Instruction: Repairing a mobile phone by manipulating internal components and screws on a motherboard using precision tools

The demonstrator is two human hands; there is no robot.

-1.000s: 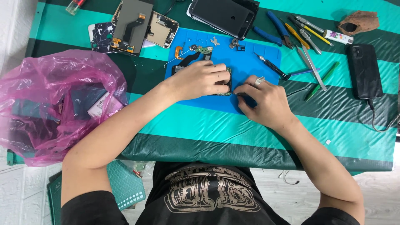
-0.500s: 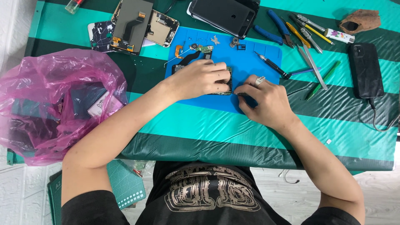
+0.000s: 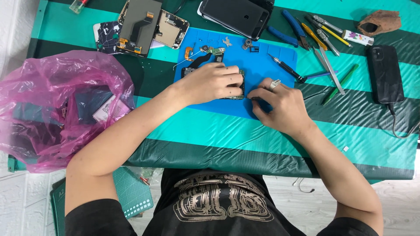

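We see both hands meeting on a blue work mat [image 3: 267, 57] near the centre of the striped green bench [image 3: 210, 131]. The left hand [image 3: 214, 82] lies palm-down over a small green circuit board [image 3: 239, 85], its fingers curled together and pressing on the board, which shows only at the hand's 3 o'clock edge. The right hand [image 3: 278, 107], wearing a ring, sits just at 4 o'clock of the board, its fingers pinched together at the board's edge; we cannot tell what, if anything, they hold. A black screwdriver [image 3: 287, 69] lies on the mat at 1 o'clock of the hands. A pink plastic bag [image 3: 57, 105] rests at 9 o'clock, a dark phone [image 3: 385, 74] at 3 o'clock, and an opened phone chassis [image 3: 151, 26] at 11 o'clock.
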